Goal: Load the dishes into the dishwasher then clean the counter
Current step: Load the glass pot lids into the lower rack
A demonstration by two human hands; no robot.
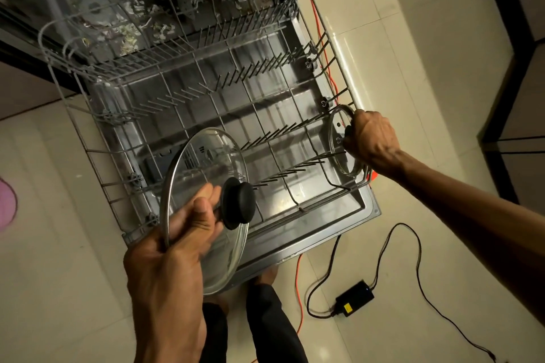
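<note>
The dishwasher's lower wire rack (97,153) is pulled out over the open steel door (321,233). My left hand (174,250) grips the rim of a large glass lid (206,162) with a black knob, holding it tilted above the rack's front left. My right hand (373,138) holds the black knob of a small glass lid (339,138), which stands on edge against the rack's right side, among the tines.
An orange cable (324,47) runs along the floor to the right of the door. A black power adapter (354,298) with black cords lies on the tiled floor at the lower right. Food scraps litter the dishwasher's tub (129,35). My legs show below the door.
</note>
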